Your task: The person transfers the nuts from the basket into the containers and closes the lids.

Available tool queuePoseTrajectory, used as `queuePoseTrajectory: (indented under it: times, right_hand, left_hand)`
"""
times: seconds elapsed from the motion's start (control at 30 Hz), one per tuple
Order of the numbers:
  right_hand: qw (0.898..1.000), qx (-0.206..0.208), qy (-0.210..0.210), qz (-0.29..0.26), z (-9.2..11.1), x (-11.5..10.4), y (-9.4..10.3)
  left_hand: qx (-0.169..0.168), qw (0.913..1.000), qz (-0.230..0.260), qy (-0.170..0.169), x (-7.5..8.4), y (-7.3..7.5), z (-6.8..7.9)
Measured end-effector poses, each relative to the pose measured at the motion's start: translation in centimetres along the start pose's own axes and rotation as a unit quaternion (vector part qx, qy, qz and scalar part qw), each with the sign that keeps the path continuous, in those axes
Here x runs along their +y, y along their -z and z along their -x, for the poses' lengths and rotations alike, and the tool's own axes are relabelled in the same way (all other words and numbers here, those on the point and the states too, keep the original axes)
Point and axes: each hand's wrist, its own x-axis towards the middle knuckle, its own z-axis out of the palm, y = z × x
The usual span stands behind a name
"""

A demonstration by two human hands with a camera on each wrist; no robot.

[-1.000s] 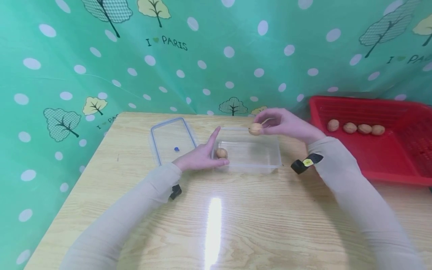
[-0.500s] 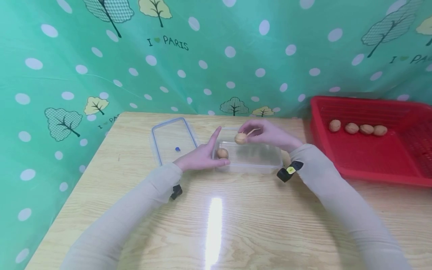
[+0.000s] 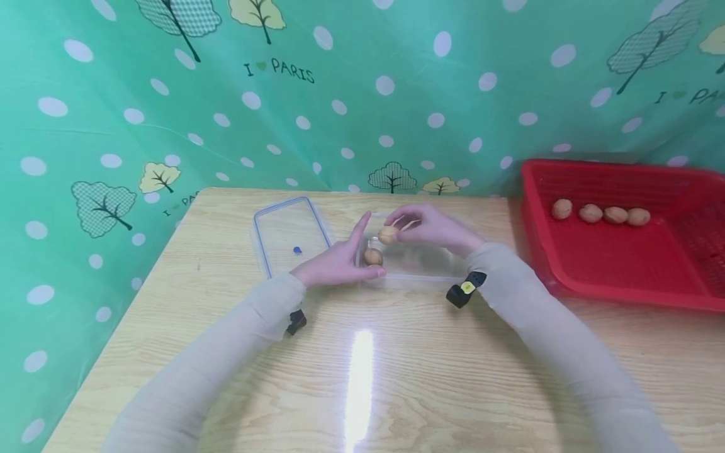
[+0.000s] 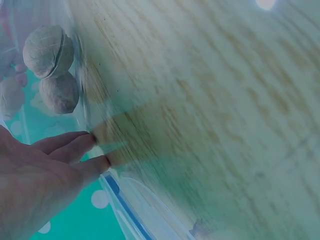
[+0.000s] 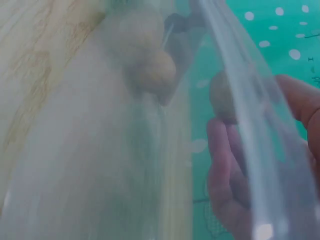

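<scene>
My right hand (image 3: 433, 228) pinches a walnut (image 3: 387, 235) between thumb and fingertips, over the clear plastic box (image 3: 416, 277). Through the box wall, the right wrist view shows that same walnut (image 5: 222, 99) at the fingertips. Another walnut (image 3: 373, 257) lies inside the box at its left end. My left hand (image 3: 340, 262) rests against that end, thumb and index finger spread apart. Straight fingers (image 4: 75, 145) touch the box wall in the left wrist view. There a walnut (image 4: 48, 51) shows with a second round shape below it, which may be a reflection.
Left of the box lies its clear lid (image 3: 291, 220) with a blue seal and a small blue piece (image 3: 297, 250) on it. A red basket (image 3: 651, 292) on the right holds several walnuts (image 3: 591, 213) along its back. Behind the wooden table (image 3: 272, 390) hangs a green patterned cloth (image 3: 340, 75).
My right hand has moved left and slightly down with its walnut, from the box's back right toward its left end. The left hand has stayed in place.
</scene>
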Motion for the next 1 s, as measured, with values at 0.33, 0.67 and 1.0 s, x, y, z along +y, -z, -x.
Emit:
queuePoseTrajectory:
  times: [0.33,0.67,1.0]
  right_hand:
    - [0.998,0.050,-0.021,-0.022,-0.5,-0.8,-1.6]
    - [0.998,0.031,-0.046,-0.018,-1.0,-0.7,-2.4]
    - [0.998,0.017,-0.052,0.022,-1.7,-0.7,-2.9]
  left_hand:
    - [-0.005,0.9998,0.015,-0.013,0.0,0.1,0.0]
    - [-0.004,0.9999,0.014,-0.008,0.6,0.2,0.3]
    - [-0.002,0.9998,-0.019,0.003,0.0,0.0,0.0]
